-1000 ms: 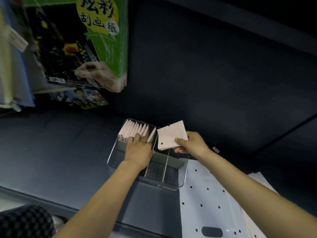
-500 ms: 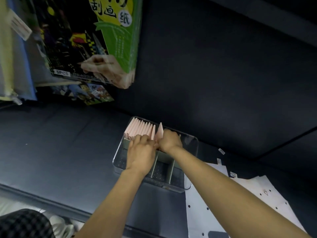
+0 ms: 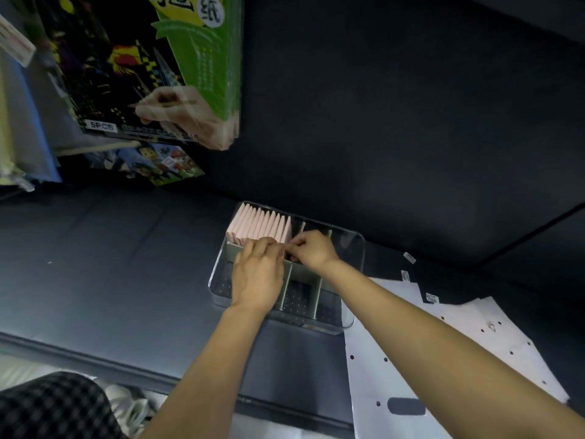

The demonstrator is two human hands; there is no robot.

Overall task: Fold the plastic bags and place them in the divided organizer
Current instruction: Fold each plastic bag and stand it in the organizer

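Observation:
The clear divided organizer (image 3: 352, 248) stands on the dark surface, with grey-green dividers inside. Its far left compartment holds a row of several folded pink bags (image 3: 262, 224) standing on edge. My left hand (image 3: 258, 275) lies over the near end of that row, its fingertips pressing on the bags. My right hand (image 3: 311, 250) reaches in from the right and pinches the folded bag at the right end of the row, fingertips meeting those of the left hand. The pinched bag is mostly hidden by both hands. Flat white dotted bags (image 3: 395, 359) lie to the right of the organizer.
Green and black packs of scratch paper (image 3: 152, 68) hang at the upper left, with a colourful pack (image 3: 148, 163) below them. Small labels (image 3: 409, 258) lie near the flat bags. The surface's front edge (image 3: 95, 353) runs across the lower left, above a checkered cloth (image 3: 53, 407).
My right hand brought the folded bag from above the organizer down into the row's right end. My left hand stayed on the row. The camera view shifted slightly.

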